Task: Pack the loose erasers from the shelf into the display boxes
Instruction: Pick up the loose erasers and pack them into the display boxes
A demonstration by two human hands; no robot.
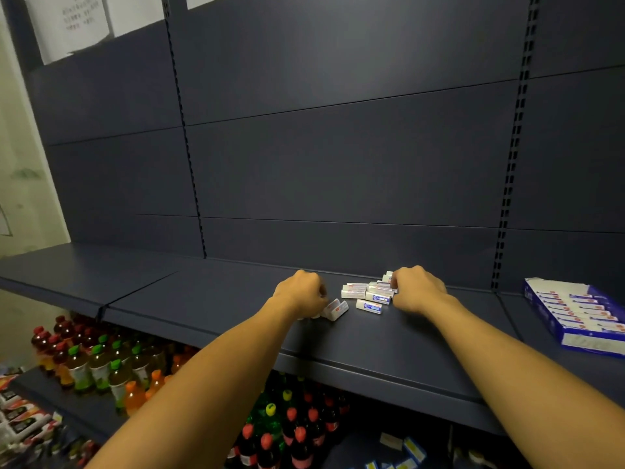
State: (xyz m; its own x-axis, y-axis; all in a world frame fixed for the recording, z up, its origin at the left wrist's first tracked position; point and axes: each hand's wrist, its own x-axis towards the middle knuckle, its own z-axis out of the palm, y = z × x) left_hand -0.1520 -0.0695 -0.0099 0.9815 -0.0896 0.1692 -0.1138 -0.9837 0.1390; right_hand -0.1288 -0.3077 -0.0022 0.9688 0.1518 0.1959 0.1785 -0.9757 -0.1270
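Note:
Several loose white erasers (368,294) with blue and red sleeves lie in a small pile on the dark shelf (203,299). My left hand (301,294) is curled over a couple of erasers (334,309) at the pile's left side and grips them. My right hand (417,289) is curled at the pile's right end, its fingers pinching erasers (388,276) there. A blue and white display box (575,313), holding rows of erasers, lies on the shelf at the far right, apart from both hands.
The shelf's dark back panel (338,164) rises behind the pile. Below the shelf stand rows of drink bottles (101,363) with red, green and orange caps. Paper sheets (74,25) hang at the top left.

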